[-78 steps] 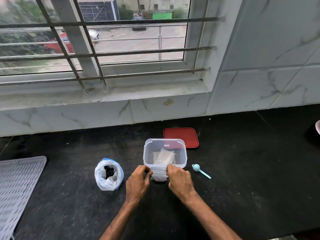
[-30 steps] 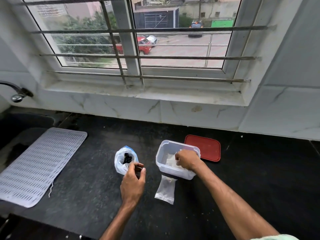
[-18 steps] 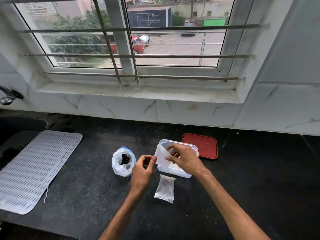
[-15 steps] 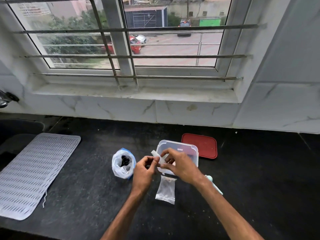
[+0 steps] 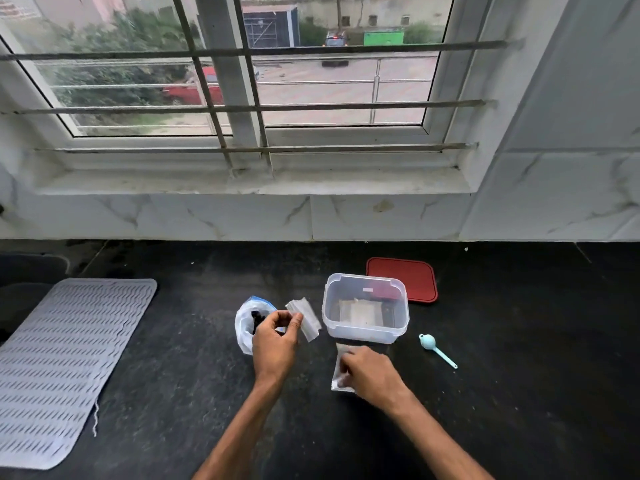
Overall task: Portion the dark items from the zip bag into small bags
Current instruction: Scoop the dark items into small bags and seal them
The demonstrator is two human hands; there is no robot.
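Observation:
A zip bag (image 5: pixel 244 327) with dark items stands open on the black counter, partly behind my left hand (image 5: pixel 275 344). That hand pinches a small clear bag (image 5: pixel 304 318) held up between the zip bag and a clear plastic box (image 5: pixel 365 332). More small bags lie flat inside the box. My right hand (image 5: pixel 369 374) rests fingers-down on another small bag (image 5: pixel 341 367) lying on the counter in front of the box; whether it grips it is unclear.
A red lid (image 5: pixel 403 278) lies behind the box. A light-blue scoop (image 5: pixel 436 345) lies right of the box. A grey ribbed mat (image 5: pixel 65 362) covers the counter's left side. A tiled wall and barred window rise behind.
My left hand carried one small bag left toward the zip bag. My right hand let go of it and dropped onto the small bag lying on the counter.

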